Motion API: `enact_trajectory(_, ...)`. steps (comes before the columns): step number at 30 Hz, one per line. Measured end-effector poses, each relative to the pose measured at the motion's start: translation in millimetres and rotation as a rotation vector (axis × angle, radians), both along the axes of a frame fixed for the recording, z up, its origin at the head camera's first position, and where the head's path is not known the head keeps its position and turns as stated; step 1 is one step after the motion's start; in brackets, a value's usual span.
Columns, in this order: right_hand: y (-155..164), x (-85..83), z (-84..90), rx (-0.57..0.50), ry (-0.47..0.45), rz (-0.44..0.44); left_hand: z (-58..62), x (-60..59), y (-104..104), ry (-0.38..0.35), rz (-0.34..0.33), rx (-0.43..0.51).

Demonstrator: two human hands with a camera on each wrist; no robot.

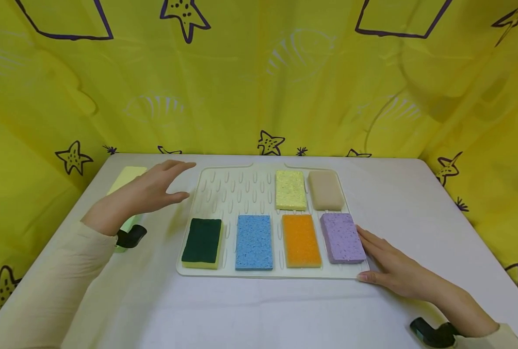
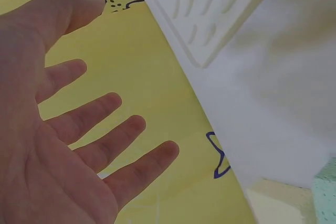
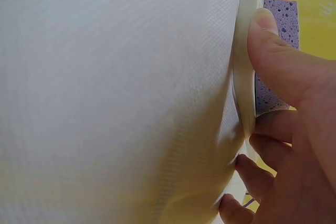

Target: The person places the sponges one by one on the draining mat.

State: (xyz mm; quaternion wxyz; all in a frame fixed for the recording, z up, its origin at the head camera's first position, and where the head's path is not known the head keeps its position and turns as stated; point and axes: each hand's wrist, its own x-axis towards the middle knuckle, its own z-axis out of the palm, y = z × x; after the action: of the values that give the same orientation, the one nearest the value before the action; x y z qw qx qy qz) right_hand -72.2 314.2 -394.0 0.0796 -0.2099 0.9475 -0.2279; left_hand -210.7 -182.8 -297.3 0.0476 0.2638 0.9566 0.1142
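White ribbed tray [image 1: 241, 189] lying at the centre of the white worktop [image 1: 259, 310], carrying six sponges. Near row, from 9 to 3 o'clock: green-topped sponge [image 1: 202, 242], blue sponge [image 1: 253, 242], orange sponge [image 1: 300, 240], purple sponge [image 1: 342, 237]. Far row: yellow sponge [image 1: 290, 189] and tan sponge [image 1: 326, 189], leaving the tray's far-left quarter bare. Right hand [image 1: 392, 266] at the tray's 4 o'clock corner, thumb pressed on the rim beside the purple sponge, fingers [image 3: 257, 174] curled under the edge. Left hand [image 1: 152, 191] raised at 9 o'clock of the tray, fingers spread, holding nothing. Pale green sponge [image 1: 125, 182] on the worktop beneath that hand. Yellow star-print cloth [image 1: 259, 77] closes off the worktop at 12, 9 and 3 o'clock.
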Motion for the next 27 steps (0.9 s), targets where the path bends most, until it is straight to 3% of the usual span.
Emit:
enact_trajectory(8,1.1,0.2,-1.3,-0.004,0.003,0.002,-8.0,6.0,-13.1,0.013,0.013,-0.010)
enact_trajectory(17,0.8,-0.3,-1.7,-0.008,-0.004,-0.002,-12.9,14.4,-31.1,-0.024,0.019,-0.031)
enact_trajectory(27,1.3,0.0,-1.7,-0.014,-0.008,-0.006,-21.1,19.9,-51.6,-0.088,0.070,-0.035)
